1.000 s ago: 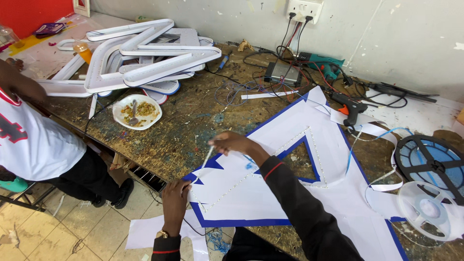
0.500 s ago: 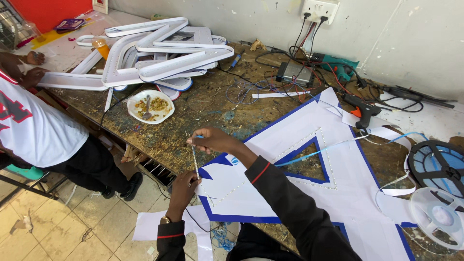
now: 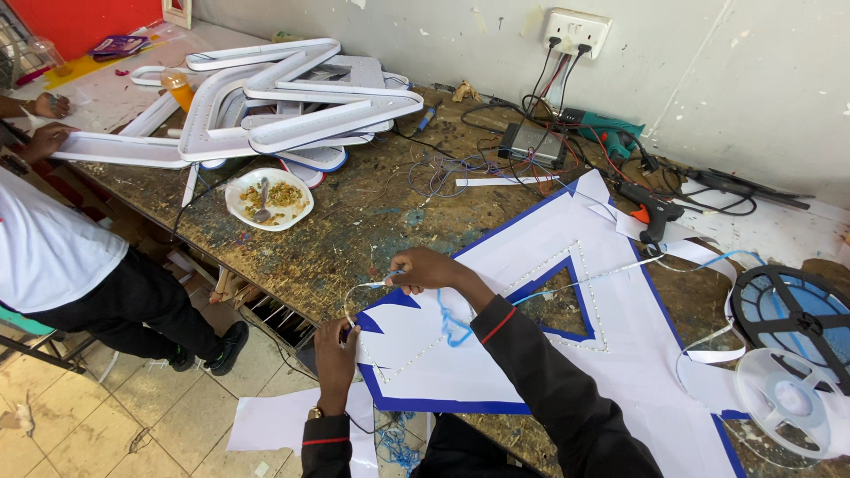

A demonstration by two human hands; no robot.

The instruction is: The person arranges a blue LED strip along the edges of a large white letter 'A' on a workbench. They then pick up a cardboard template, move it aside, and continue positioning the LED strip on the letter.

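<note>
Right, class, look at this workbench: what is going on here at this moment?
A person leans over a large white letter panel with a blue edge, lying on a paint-stained workbench. The left hand and right hand stretch a thin light strip between them at the panel's corner. Another person stands alongside, near a plate of food.

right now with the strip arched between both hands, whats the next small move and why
Probably lower the LED strip onto the white panel at its corner and press it down. The left hand pins one end at the panel's edge, the right hand pinches the other, and the stretch between arches clear of the surface.
</note>
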